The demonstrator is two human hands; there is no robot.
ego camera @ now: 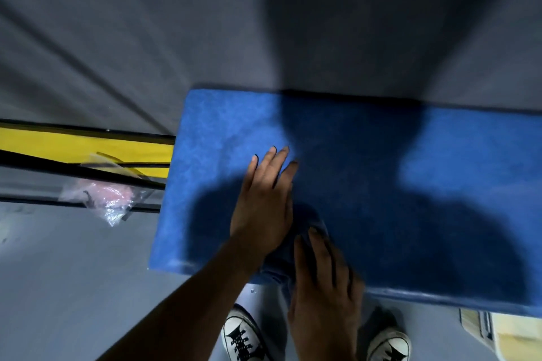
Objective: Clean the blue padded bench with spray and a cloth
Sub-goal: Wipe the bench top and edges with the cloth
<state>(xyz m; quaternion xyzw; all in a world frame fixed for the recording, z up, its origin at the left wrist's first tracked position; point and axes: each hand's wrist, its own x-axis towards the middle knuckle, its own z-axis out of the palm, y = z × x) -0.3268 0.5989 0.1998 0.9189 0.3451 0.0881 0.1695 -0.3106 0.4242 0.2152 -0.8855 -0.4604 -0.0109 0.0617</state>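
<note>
The blue padded bench runs across the middle of the view, partly in my shadow. My left hand lies flat on the pad with straight fingers pointing away from me. A dark blue cloth sits bunched at the bench's near edge, between my two hands. My right hand presses down on the cloth with its fingers stretched over it. No spray bottle is in sight.
A yellow and black frame runs off to the left of the bench. A clear plastic bag with something pink lies on it. My two white sneakers stand on the grey floor below the bench edge. A pale object sits at the lower right.
</note>
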